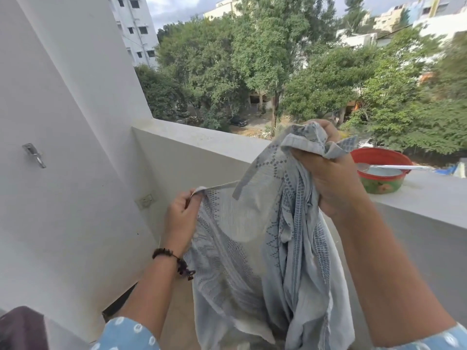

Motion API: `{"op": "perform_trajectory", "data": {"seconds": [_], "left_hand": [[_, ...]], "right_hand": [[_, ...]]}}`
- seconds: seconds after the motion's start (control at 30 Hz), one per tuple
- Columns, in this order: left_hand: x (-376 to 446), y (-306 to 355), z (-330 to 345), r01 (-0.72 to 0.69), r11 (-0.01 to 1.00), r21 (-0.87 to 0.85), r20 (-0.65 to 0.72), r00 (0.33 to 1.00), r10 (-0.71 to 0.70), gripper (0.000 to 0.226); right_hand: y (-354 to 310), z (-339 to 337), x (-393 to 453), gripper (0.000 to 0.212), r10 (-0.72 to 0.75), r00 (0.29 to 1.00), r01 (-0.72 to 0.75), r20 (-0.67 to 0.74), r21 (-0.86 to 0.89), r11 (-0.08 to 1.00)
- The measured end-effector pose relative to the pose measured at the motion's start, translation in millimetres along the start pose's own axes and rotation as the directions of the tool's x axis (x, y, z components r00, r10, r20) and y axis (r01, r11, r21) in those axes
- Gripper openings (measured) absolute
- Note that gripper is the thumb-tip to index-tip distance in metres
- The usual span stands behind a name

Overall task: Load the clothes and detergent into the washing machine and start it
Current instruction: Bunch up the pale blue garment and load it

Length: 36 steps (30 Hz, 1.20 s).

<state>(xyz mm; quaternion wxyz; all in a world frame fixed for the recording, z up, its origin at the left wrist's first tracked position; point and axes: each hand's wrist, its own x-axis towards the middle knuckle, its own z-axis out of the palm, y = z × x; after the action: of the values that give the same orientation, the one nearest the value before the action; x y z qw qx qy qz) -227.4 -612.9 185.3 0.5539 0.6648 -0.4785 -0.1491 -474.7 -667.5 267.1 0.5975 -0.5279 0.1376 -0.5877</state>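
Note:
A light grey garment (255, 223) with a dark blue dotted pattern hangs in front of me over a balcony floor. My right hand (331, 178) grips a bunched upper part of it, raised near the parapet. My left hand (183, 215) pinches an edge of the same garment lower and to the left, stretching a strip of cloth between the hands. The garment's lower end drops out of view at the bottom. No washing machine or detergent container is clearly visible.
A white parapet wall (202, 142) runs across the balcony. On its ledge at the right stands a red and green bowl (381, 173) with a spoon lying across it. A white wall (63, 147) with a metal hook stands left. A dark object (20, 329) sits bottom left.

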Motion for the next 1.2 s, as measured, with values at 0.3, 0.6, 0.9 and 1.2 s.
{"op": "perform_trajectory", "data": {"seconds": [0.3, 0.6, 0.9, 1.2], "left_hand": [[6, 101, 21, -0.411, 0.910, -0.049, 0.268, 0.873, 0.408, 0.021], [-43, 31, 37, -0.169, 0.948, -0.271, 0.260, 0.935, 0.242, 0.030], [-105, -47, 57, -0.016, 0.999, 0.028, 0.494, 0.870, 0.000, 0.045], [-62, -65, 19, 0.087, 0.994, 0.072, -0.022, 0.996, -0.085, 0.042]], "right_hand": [[43, 27, -22, 0.025, 0.256, 0.942, -0.204, 0.218, -0.235, 0.950], [39, 17, -16, 0.013, 0.181, 0.978, -0.157, 0.099, -0.207, 0.966], [26, 22, -3, 0.023, 0.079, 0.997, -0.076, 0.017, -0.139, 0.987], [9, 6, -2, 0.023, 0.045, 0.999, -0.047, -0.019, -0.089, 0.995]]}}
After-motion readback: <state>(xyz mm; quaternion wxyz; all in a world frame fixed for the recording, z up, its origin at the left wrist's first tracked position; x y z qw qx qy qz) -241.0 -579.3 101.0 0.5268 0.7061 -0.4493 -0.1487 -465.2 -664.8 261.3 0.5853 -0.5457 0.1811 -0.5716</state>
